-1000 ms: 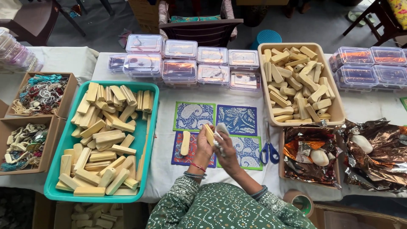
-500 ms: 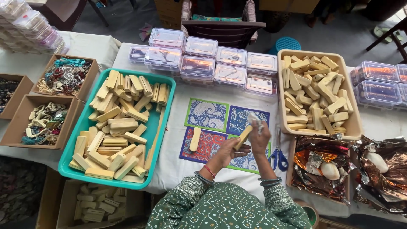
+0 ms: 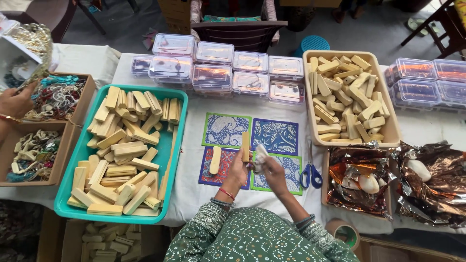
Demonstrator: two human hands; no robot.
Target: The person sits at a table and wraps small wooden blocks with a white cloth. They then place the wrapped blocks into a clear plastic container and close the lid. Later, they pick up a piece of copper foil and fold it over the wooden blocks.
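Fingers of the left hand (image 3: 239, 167) grip a pale wooden block (image 3: 245, 146) upright; right hand (image 3: 273, 171) fingers pinch a crumpled white cloth (image 3: 260, 158) beside it, above patterned mats (image 3: 268, 136).

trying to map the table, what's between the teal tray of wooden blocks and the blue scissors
In the head view, four patterned square mats lie between the teal tray and scissors, with a loose wooden piece and both hands above them.

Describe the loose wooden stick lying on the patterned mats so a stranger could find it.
Start at the big teal plastic tray of wooden blocks. Just right of it lie four patterned square mats. On the red lower-left mat rests one pale rounded wooden stick, lying alone and untouched, unlike the one held upright nearby.
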